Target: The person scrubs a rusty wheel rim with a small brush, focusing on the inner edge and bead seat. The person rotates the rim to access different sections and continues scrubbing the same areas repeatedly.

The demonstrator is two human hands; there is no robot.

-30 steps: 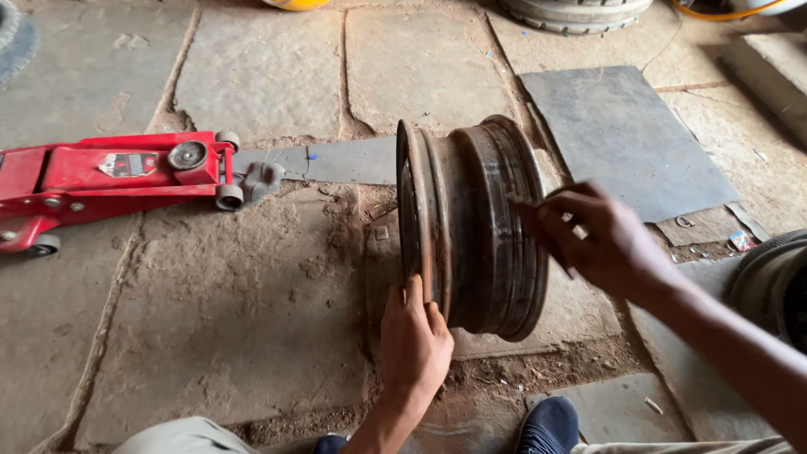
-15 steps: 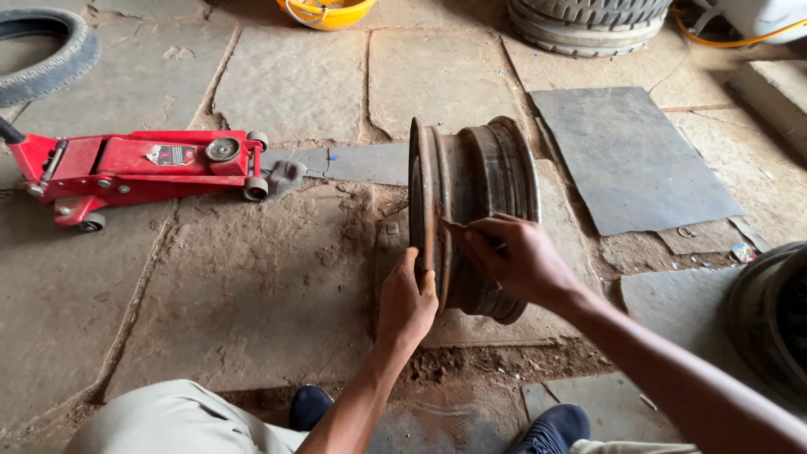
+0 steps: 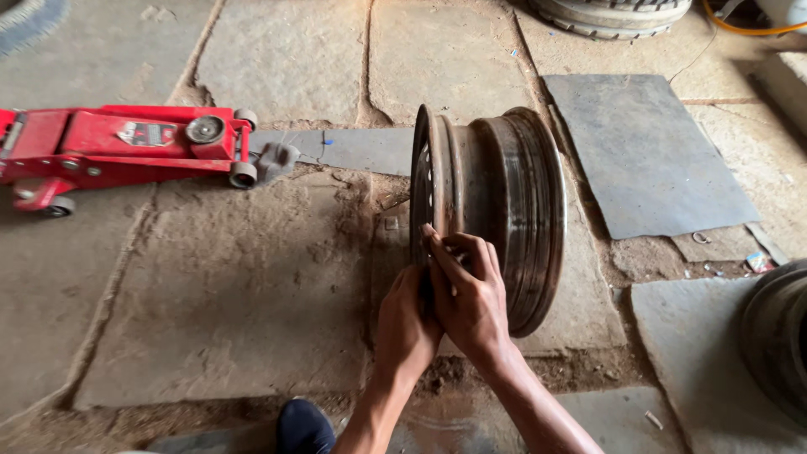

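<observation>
A rusty steel wheel rim (image 3: 504, 193) stands upright on its edge on the stone floor. My left hand (image 3: 406, 324) rests against the rim's near left flange, low down, fingers curled on the edge. My right hand (image 3: 467, 294) lies just beside it, over the same flange, with its fingertips pinched together at the rim's edge. Whether a small part sits between those fingers is hidden. Both forearms reach in from the bottom of the view.
A red floor jack (image 3: 126, 147) lies at the left. A grey metal sheet (image 3: 647, 151) lies right of the rim, a narrower grey strip (image 3: 353, 150) behind it. A tyre (image 3: 609, 15) is at the top, another wheel (image 3: 777, 336) at the right edge, my shoe (image 3: 304, 424) below.
My right hand has come from the rim's right side across to the left flange, meeting my left hand. The camera has moved closer to the rim.
</observation>
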